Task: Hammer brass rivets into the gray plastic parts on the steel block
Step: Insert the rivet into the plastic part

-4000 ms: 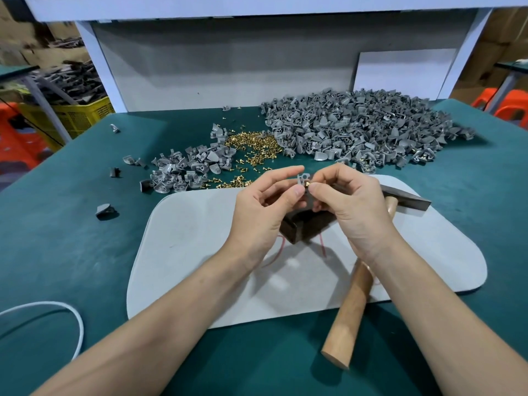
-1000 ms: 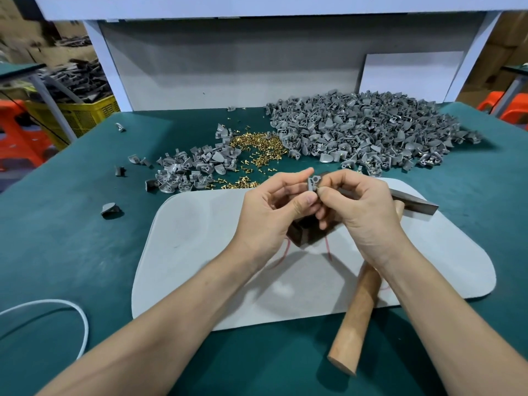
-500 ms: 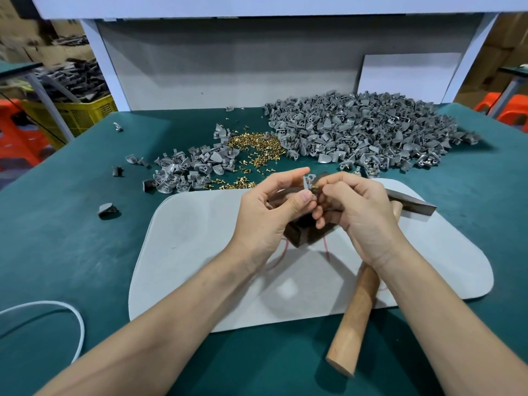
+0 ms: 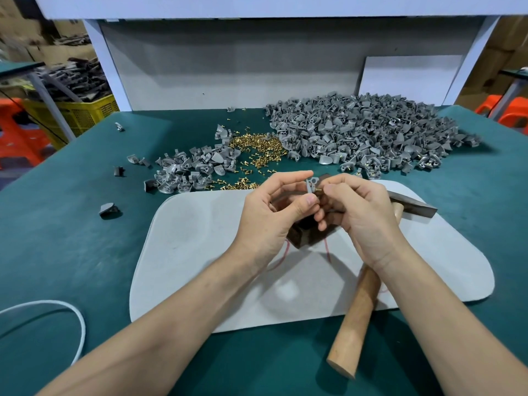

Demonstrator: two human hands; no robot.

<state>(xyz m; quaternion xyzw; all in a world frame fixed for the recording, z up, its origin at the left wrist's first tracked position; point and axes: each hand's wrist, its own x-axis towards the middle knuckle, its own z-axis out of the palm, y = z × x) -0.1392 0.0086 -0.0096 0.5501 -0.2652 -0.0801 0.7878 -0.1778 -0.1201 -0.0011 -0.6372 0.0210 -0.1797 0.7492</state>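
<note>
My left hand [image 4: 271,212] pinches a small gray plastic part [image 4: 311,184] between thumb and forefinger, held up above the dark steel block [image 4: 303,232]. My right hand [image 4: 357,212] holds a brass rivet [image 4: 318,190] at the part's side; how far it sits in the hole is too small to tell. The block rests on a light gray mat [image 4: 200,252], mostly hidden under my hands. A hammer lies on the mat under my right wrist, its wooden handle [image 4: 354,315] pointing toward me and its steel head [image 4: 414,205] to the right.
A big heap of gray parts [image 4: 365,132] lies at the back right, a smaller heap [image 4: 191,170] at the back left, loose brass rivets [image 4: 257,147] between them. Stray parts [image 4: 108,208] dot the green table. A white cable [image 4: 71,318] loops at the near left.
Both hands stay together over the block with the part. The rivet now shows at the part's side, and my right fingers have shifted slightly around it.
</note>
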